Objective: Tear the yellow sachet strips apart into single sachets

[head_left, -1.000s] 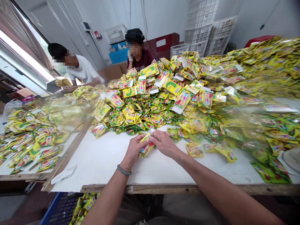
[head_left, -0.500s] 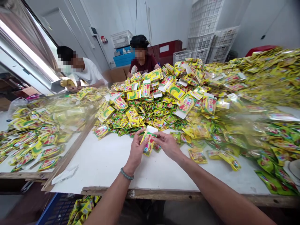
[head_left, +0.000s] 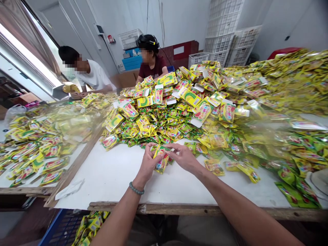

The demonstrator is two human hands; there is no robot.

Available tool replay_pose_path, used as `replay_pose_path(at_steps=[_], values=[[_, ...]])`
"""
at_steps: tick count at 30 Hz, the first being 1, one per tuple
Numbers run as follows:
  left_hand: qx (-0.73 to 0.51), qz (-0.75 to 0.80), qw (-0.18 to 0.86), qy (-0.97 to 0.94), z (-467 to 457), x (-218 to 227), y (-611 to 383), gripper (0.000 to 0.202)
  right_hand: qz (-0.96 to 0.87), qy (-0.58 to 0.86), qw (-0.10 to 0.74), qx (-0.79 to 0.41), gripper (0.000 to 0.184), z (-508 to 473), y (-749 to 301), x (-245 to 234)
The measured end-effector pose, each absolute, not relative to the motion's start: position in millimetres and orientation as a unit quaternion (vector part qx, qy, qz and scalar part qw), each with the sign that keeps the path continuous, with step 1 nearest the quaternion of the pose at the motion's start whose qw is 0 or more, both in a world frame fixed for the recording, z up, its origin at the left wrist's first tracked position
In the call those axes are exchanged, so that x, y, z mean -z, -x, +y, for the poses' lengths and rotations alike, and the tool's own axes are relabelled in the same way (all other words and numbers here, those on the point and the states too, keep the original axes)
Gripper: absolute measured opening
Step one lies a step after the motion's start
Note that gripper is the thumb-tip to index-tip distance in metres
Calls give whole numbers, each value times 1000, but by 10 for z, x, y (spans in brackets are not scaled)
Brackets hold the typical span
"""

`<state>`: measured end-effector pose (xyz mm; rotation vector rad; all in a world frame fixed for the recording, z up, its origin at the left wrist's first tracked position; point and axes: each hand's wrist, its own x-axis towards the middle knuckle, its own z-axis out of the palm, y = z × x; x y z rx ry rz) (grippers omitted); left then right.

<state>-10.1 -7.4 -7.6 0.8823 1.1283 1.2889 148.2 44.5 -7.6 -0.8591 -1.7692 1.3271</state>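
My left hand [head_left: 148, 164] and my right hand [head_left: 182, 156] together hold one small yellow carton [head_left: 161, 159] printed in red and green, just above the white table [head_left: 112, 174]. Left fingers wrap its left side; right fingertips pinch its top edge. A beaded bracelet [head_left: 136, 188] circles my left wrist. Directly behind the hands rises a big heap of yellow-green sachets and flat cartons [head_left: 184, 109].
A second pile of packs [head_left: 38, 143] lies behind a clear divider at left. Two people [head_left: 87, 73] [head_left: 151, 61] sit at the far side. White crates [head_left: 222, 34] are stacked by the wall. A blue crate with packs [head_left: 84, 229] stands below the table edge.
The carton's white top flap, open half a second ago, is now down under my right fingertips. Both hands stayed in place near the heap's front edge.
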Motion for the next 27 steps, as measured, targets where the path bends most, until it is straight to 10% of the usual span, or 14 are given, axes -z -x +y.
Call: replay_pose_path(at_steps=[16,27], values=[[-515,501,553,-422,-70,84,127,67,-525,350,374,-680,33,536,-1526,121],[-512,520,536,-423,-69,141,157,54,-717,398,344,-457,24,434,-1502,31]])
